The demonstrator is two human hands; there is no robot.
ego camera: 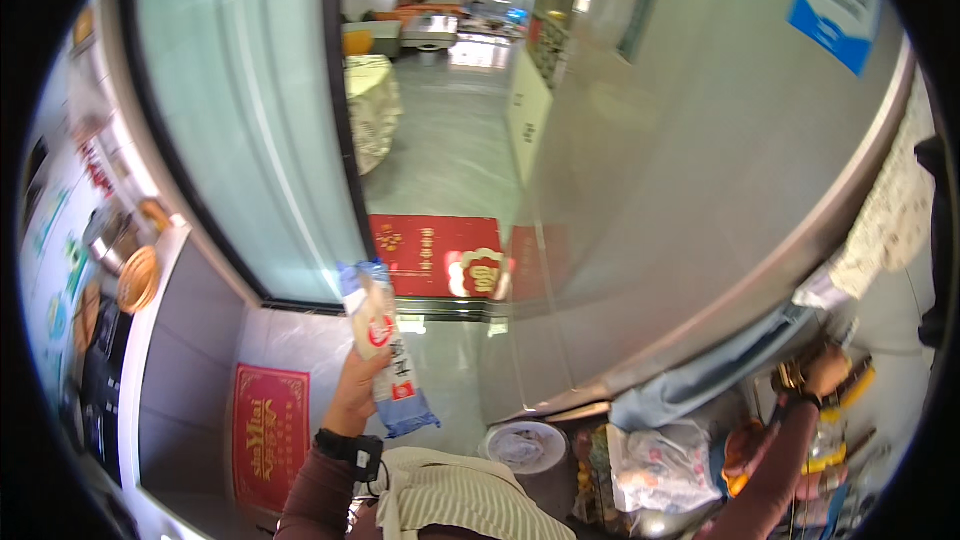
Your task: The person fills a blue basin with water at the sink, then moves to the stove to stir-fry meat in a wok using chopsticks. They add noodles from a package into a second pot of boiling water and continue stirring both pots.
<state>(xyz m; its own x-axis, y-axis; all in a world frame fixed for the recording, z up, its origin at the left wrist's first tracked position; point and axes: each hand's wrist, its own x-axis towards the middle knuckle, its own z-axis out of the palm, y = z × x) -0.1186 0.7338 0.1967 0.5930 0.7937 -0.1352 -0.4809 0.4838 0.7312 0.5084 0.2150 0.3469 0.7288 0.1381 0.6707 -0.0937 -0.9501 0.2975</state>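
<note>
My left hand (pixel 360 390) grips a long plastic packet (pixel 386 352) with blue ends, a pale middle and printed writing, held upright before me. My right hand (pixel 825 370) reaches out to the far right, beside a rack with yellow-handled utensils (pixel 855 382); its fingers look curled, but what they touch cannot be made out. Below that arm lies a white plastic bag (pixel 667 465) in a box, with reddish bundles next to it.
A frosted glass door (pixel 247 127) stands left of the doorway, with a red mat (pixel 435 255) beyond. Another red mat (pixel 271 435) lies by the counter. A white-rimmed bin (pixel 525 447) stands near my apron. Grey cabinet panels (pixel 675 187) rise at right. A wicker basket (pixel 138 279) sits on the counter.
</note>
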